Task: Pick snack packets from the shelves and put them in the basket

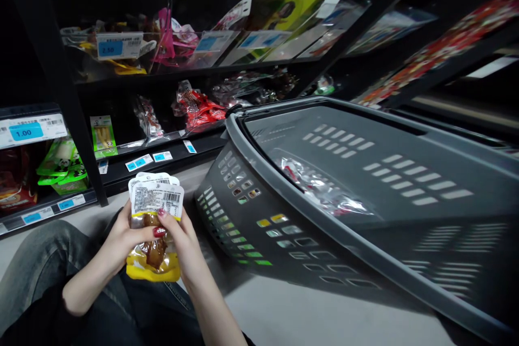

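Above my lap I hold a small stack of snack packets (157,251) in both hands. The front one has a white printed top with a barcode, a clear window showing brown food, and a yellow bottom edge; the tops of others peek out behind it. My left hand (124,235) grips the left side, its thumb across the front. My right hand (184,232) is closed on the right side, its thumb pressing just below the label. The fingers behind the packets are hidden. Just right of my hands stands a large grey shopping basket (259,173).
Inside the basket lie clear-and-red plastic packets (320,189). Ahead are dark shelves (198,154) with red packets (198,108), a green packet (104,135) and price tags (138,162). Green panda packets (62,165) sit at the left, beyond a black shelf post (67,86).
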`<state>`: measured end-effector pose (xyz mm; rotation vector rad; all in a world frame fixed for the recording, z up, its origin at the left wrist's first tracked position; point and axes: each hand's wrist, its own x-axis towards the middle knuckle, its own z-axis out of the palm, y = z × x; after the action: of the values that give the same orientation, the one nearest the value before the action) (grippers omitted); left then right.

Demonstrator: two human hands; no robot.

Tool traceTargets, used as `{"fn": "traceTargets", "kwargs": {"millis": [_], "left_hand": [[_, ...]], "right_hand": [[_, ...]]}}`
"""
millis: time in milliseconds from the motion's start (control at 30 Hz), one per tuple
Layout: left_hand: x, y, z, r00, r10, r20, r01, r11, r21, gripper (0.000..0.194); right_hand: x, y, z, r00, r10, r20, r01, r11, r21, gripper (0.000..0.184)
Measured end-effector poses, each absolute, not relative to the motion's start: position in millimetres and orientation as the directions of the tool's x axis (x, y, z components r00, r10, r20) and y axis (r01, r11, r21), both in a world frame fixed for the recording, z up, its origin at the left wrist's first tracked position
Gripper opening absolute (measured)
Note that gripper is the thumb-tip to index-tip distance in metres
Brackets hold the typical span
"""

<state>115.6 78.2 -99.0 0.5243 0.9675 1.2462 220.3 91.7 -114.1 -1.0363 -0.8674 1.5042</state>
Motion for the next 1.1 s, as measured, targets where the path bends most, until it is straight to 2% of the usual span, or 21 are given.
{"fn": "traceTargets", "kwargs": {"millis": [700, 1100], "left_hand": [[117.7, 78.4, -99.2, 0.006, 0.946, -0.325, -0.553, 0.274, 0.787, 0.058], [116.3, 78.4, -100.5, 0.006, 0.945, -0.327, -0.538, 0.278, 0.796, 0.058]], "right_hand": [[220.4, 89.4, -108.3, -0.039, 0.982, -0.187, -0.371, -0.188, -0.91, 0.033], [220.8, 93.2, -112.2, -0.069, 0.981, -0.181, -0.366, -0.194, -0.91, 0.036]]}}
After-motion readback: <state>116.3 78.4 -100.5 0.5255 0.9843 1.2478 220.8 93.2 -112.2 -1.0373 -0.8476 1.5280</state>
